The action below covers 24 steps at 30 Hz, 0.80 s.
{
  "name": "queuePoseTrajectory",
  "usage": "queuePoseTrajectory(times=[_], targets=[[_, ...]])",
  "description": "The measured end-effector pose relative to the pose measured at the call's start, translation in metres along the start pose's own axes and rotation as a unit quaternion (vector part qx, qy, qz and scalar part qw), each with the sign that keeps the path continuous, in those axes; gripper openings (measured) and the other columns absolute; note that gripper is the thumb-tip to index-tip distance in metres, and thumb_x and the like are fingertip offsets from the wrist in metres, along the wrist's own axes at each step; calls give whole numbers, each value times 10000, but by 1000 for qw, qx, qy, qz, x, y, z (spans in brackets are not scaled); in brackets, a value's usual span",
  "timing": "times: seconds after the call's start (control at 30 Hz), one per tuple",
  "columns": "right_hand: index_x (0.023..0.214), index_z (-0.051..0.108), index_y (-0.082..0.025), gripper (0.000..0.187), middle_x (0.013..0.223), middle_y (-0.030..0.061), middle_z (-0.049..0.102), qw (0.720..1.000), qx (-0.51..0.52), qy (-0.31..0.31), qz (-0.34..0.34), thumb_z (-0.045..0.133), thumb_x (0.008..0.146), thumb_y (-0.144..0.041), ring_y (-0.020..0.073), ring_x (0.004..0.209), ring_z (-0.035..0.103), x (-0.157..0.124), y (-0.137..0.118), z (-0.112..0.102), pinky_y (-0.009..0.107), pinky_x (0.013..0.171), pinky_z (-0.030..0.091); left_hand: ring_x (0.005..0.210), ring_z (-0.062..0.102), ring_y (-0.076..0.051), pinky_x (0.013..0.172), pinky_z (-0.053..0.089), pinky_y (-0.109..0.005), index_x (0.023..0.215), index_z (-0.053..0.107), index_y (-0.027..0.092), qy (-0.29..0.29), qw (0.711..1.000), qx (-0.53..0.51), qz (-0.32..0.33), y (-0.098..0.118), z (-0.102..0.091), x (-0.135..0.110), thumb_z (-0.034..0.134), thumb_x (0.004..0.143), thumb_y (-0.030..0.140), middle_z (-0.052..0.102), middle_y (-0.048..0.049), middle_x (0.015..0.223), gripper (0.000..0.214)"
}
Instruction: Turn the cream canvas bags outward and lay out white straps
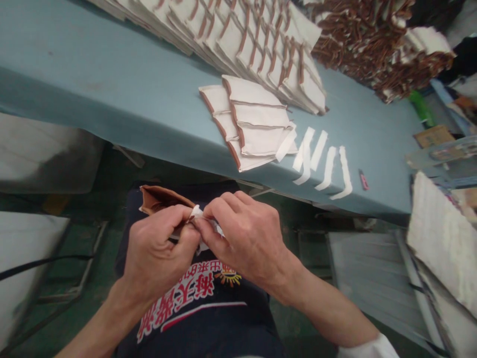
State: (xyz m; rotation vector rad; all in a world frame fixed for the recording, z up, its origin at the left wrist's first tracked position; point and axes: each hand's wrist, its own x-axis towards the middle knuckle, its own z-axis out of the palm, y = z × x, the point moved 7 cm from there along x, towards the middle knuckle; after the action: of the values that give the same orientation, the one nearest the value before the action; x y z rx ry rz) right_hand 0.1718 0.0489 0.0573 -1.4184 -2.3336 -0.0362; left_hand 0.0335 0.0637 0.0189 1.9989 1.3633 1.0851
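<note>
Above my lap, my left hand pinches the corner of a brown-lined fabric piece, whose folded edge sticks out past my knuckles. My right hand meets it fingertip to fingertip, closed on a small white strip at that corner. Much of the piece and the strip is covered by my fingers. Beneath my hands lies a dark apron with red and white lettering.
On the blue-covered table lie two cream panels with brown edging. White strips hang near its edge beside a small pink-red object. Behind are rows of stacked cream panels and a brown heap.
</note>
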Motion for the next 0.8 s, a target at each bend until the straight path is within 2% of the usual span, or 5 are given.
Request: queuePoseTrajectory(times=[0.27, 0.47, 0.57, 0.7, 0.8], targets=[[855, 720, -224, 298, 788, 11, 785, 998, 36, -39, 46, 661, 1120, -349, 193, 729, 673, 1, 6, -1, 368, 678, 368, 470, 603, -104, 512, 447, -224, 710, 750, 215, -12, 997, -62, -35, 2, -2, 2, 519, 887, 167, 692, 65, 583, 295], [846, 693, -215, 343, 786, -9, 761, 948, 185, -185, 180, 803, 1024, -487, 161, 738, 653, 5, 32, 15, 315, 690, 320, 451, 580, -110, 506, 451, -231, 669, 725, 217, -18, 998, -53, -28, 5, 0, 5, 516, 859, 166, 680, 53, 560, 287], [803, 627, -216, 360, 716, -46, 656, 864, 365, -257, 233, 808, 991, -465, 125, 665, 556, 3, 43, 38, 289, 655, 318, 439, 554, -109, 514, 457, -234, 639, 693, 227, -43, 996, -72, -32, 7, 1, 7, 511, 849, 158, 654, 58, 542, 286], [761, 524, -235, 636, 703, -64, 543, 619, 651, -381, 219, 847, 821, -779, 119, 651, 502, -9, 30, 75, 272, 641, 421, 463, 569, -109, 500, 444, -218, 622, 708, 230, -109, 979, -151, -79, 2, 7, 6, 514, 836, 167, 654, 61, 545, 296], [796, 519, -236, 638, 730, -60, 538, 594, 679, -382, 202, 820, 847, -796, 123, 678, 493, -12, 28, 81, 274, 661, 424, 520, 615, -118, 493, 445, -195, 639, 738, 231, -157, 957, -209, -124, -6, 12, 4, 513, 845, 194, 703, 54, 595, 307]])
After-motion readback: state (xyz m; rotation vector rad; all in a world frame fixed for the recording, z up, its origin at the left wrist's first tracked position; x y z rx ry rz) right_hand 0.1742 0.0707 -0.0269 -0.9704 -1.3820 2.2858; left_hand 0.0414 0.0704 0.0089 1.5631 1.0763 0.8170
